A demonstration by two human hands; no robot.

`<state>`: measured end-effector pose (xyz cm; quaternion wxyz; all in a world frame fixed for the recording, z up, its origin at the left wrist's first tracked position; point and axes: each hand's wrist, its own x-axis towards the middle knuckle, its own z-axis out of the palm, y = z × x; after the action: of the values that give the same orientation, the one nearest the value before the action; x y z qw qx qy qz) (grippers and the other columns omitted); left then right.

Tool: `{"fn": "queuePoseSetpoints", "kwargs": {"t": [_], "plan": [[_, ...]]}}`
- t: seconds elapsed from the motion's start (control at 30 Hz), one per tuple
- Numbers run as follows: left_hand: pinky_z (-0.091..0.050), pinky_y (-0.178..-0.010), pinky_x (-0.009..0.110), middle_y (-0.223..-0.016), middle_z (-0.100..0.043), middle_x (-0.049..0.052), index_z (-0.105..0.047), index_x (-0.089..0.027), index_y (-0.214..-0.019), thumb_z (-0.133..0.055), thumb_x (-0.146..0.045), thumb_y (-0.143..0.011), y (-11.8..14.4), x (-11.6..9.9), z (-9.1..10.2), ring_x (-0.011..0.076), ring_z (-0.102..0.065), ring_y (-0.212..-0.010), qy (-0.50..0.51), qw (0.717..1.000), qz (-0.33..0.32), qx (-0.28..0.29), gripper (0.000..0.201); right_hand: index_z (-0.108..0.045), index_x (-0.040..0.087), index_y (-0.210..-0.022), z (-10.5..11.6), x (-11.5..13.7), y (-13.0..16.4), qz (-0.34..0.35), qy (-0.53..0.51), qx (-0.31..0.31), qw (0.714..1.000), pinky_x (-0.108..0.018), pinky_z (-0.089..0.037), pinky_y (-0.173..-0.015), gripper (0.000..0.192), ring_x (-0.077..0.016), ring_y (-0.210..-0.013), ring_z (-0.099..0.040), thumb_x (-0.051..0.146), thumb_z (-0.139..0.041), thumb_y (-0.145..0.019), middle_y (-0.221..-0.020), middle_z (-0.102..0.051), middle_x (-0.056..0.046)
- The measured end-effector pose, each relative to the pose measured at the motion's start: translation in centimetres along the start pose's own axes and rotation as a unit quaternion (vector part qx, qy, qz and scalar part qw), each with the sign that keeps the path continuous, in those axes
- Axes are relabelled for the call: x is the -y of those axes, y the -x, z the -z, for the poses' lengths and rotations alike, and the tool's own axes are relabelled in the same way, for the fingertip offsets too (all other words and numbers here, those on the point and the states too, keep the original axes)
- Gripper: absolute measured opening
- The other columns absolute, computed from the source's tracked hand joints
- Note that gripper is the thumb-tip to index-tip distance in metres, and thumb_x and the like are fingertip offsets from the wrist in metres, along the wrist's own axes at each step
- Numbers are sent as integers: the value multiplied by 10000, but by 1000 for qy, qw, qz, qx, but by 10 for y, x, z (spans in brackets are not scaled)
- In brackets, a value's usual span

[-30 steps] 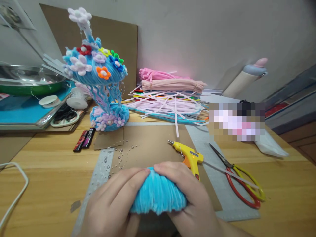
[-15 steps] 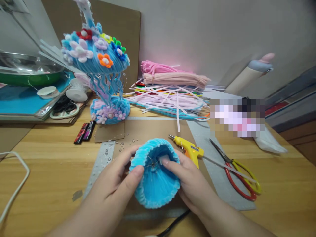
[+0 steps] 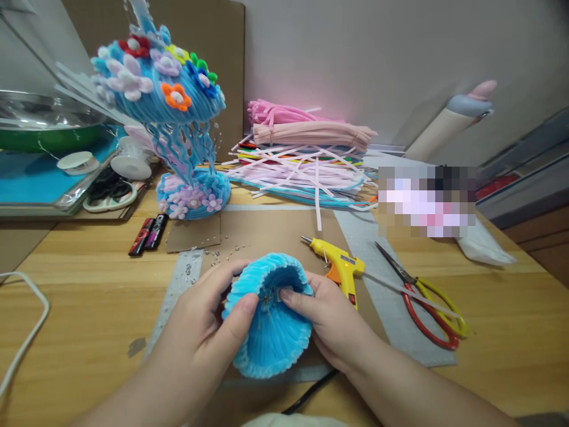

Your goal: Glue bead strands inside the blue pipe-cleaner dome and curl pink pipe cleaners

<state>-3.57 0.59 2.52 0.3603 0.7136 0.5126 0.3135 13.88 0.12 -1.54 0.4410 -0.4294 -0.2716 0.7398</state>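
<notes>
A fuzzy blue pipe-cleaner cup (image 3: 278,344), shaped like a ribbed dome, is held between both hands with its hollow side tilted toward me. My left hand (image 3: 208,320) grips its left wall, thumb over the rim and fingers behind. On the other side, my right hand (image 3: 326,314) clasps the right wall, its thumb reaching inside. Under that thumb a small whitish piece partly shows, too covered to name. Thin wire ends gather at the cup's inner centre. Close behind lies a yellow hot glue gun (image 3: 340,264) with a glue stick in its back.
Scissors (image 3: 420,296) lie at right. Pipe-cleaner bundles (image 3: 306,154) are piled at the back. A flowered blue pipe-cleaner ornament (image 3: 164,89) stands back left, near two batteries (image 3: 149,234) and loose clear beads (image 3: 189,270). Cardboard (image 3: 275,228) covers the middle; a cable (image 3: 311,394) runs in front.
The blue cup and both hands have shifted slightly left in view. The right thumb now covers more of the whitish piece inside. The whole view has moved a little.
</notes>
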Motion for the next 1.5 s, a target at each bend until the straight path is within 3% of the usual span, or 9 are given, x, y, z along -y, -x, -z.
{"fn": "queuePoseSetpoints", "kwargs": {"t": [0.17, 0.37, 0.5, 0.7, 0.83, 0.97, 1.2, 1.5], "plan": [[-518, -754, 253, -1120, -675, 30, -611, -261, -1125, -506, -410, -885, 1, 3, 2, 204, -643, -944, 8, 1000, -1, -26, 302, -674, 174, -877, 0, 4, 2, 10, 40, 32, 999, -353, -492, -778, 274, -207, -780, -648, 372, -755, -706, -800, -705, -22], [-519, -692, 243, -1023, -697, 29, -638, -239, -1064, -546, -446, -853, 1, 4, 7, 210, -639, -920, 10, 997, 39, -61, 309, -671, 190, -815, 2, 14, 5, -4, 270, 56, 961, -299, -474, -685, 168, -197, -730, -626, 347, -613, -806, -753, -683, 3], [-513, -648, 266, -1059, -685, 43, -627, -239, -1081, -522, -473, -857, 2, 3, 9, 246, -621, -980, 25, 996, 63, -51, 340, -686, 192, -807, 3, 12, 5, -30, 208, 71, 975, -306, -482, -694, 204, -195, -711, -632, 390, -650, -774, -747, -696, 5], [-495, -819, 336, -1200, -601, 72, -523, -242, -1225, -421, -492, -905, 3, 7, 8, 258, -565, -1070, 58, 996, 46, -59, 418, -676, 183, -820, 5, 5, 1, 10, 131, 4, 991, -343, -499, -724, 274, -219, -744, -647, 437, -723, -727, -761, -708, -15], [-498, -884, 347, -1315, -538, 60, -433, -282, -1308, -442, -500, -900, 4, 7, 4, 261, -550, -1123, 80, 995, 50, -10, 463, -675, 187, -869, 6, 4, -1, 33, 97, -18, 995, -379, -509, -761, 293, -238, -792, -652, 435, -733, -726, -829, -715, -35], [-480, -943, 348, -1352, -516, 36, -407, -314, -1322, -459, -478, -905, 6, 5, -2, 258, -522, -1183, 70, 996, 37, 28, 451, -678, 189, -892, 6, 3, -1, 44, 86, -28, 995, -393, -512, -780, 288, -250, -826, -655, 424, -734, -734, -845, -717, -40], [-485, -955, 355, -1375, -494, 31, -394, -331, -1326, -421, -488, -923, 6, 6, -6, 251, -527, -1186, 135, 988, 67, 29, 434, -658, 198, -851, 6, 0, -1, 36, 74, -10, 997, -375, -508, -745, 246, -237, -781, -650, 409, -729, -744, -801, -703, -31], [-474, -931, 343, -1379, -484, 24, -413, -309, -1307, -450, -499, -907, 5, 1, -6, 260, -502, -1191, 127, 986, 110, 12, 444, -642, 181, -849, 6, 2, -3, 17, 98, -6, 995, -346, -488, -725, 254, -206, -744, -609, 404, -714, -751, -784, -668, -25]]}}
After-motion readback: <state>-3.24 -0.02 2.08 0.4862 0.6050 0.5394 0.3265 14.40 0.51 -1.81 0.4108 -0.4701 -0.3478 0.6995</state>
